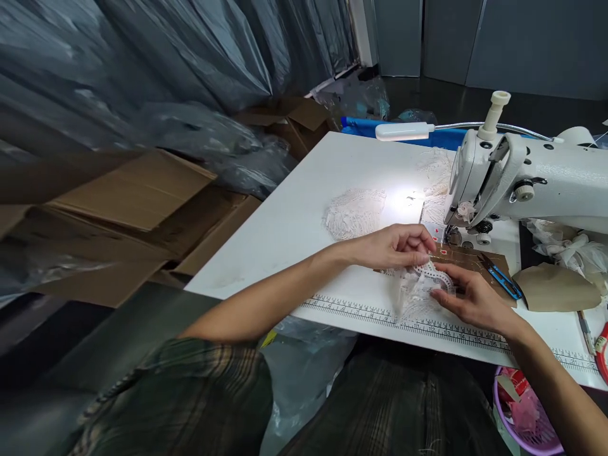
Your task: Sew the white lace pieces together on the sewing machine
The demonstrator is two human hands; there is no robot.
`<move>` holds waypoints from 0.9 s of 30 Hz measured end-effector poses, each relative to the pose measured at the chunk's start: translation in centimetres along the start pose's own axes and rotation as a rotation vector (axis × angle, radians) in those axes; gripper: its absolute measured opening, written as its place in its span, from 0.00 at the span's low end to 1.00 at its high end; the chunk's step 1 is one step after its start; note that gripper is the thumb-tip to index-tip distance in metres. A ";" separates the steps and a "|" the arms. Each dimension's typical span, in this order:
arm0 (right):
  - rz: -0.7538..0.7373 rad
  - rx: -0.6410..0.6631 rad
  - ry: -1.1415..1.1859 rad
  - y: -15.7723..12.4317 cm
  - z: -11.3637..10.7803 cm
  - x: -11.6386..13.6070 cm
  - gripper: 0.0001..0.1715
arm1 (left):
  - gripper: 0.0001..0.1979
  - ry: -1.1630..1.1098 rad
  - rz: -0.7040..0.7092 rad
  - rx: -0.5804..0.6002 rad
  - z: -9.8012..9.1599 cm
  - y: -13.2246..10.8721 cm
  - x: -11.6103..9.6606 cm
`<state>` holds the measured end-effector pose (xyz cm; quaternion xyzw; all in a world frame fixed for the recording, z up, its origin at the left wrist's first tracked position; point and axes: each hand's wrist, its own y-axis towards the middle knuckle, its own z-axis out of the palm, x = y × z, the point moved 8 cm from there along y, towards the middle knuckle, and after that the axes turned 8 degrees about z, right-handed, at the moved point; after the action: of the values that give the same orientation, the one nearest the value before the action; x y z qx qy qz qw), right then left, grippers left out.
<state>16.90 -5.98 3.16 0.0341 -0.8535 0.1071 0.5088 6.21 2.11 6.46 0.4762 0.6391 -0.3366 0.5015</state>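
A piece of white lace (418, 294) hangs over the front of the sewing table between my two hands. My left hand (396, 246) has its fingers curled and pinched at the lace's upper edge, just in front of the needle area. From the right, my right hand (468, 296) grips the lace's other side between thumb and fingers. Right behind my hands stands the white sewing machine (503, 177), its presser foot over a brown board (468, 256). Another lace piece (356, 212) lies flat to the left, and more lace (437, 174) is behind the needle.
Blue thread snips (501, 277) lie on the brown board beside a tan pad (558, 287). A printed ruler (361, 310) runs along the front edge of the white table (266, 253). Below right is a purple basket (536, 437); cardboard boxes (133, 190) stand left. A lamp (403, 131) lights the tabletop.
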 end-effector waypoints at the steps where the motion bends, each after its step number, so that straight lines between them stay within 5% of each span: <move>1: 0.026 -0.015 0.020 0.0 -0.4 -0.3 0.31 | 0.16 0.031 -0.005 -0.022 -0.6 -0.2 0.2; 7: 0.129 -0.365 -0.041 -0.4 -5.4 -3.2 0.23 | 0.13 0.752 0.022 -0.166 -5.0 -0.8 0.4; 11: 0.144 -0.524 -0.021 -0.9 -6.6 -4.4 0.19 | 0.10 0.747 0.153 -0.042 -3.6 0.9 0.7; 15: 0.117 -0.555 -0.035 -1.0 -6.2 -4.6 0.17 | 0.07 0.561 0.241 0.127 -1.4 2.7 2.2; 19: 0.067 -0.537 -0.099 -1.1 -6.0 -4.3 0.16 | 0.05 0.544 0.260 0.111 -1.0 3.2 3.8; 27: -0.120 -0.459 -0.229 -0.8 -4.2 -1.0 0.18 | 0.10 0.773 0.414 0.100 -0.3 1.9 1.6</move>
<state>21.18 -5.86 4.31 -0.0196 -0.9040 -0.1241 0.4087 7.85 3.41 5.04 0.7090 0.6536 -0.0567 0.2588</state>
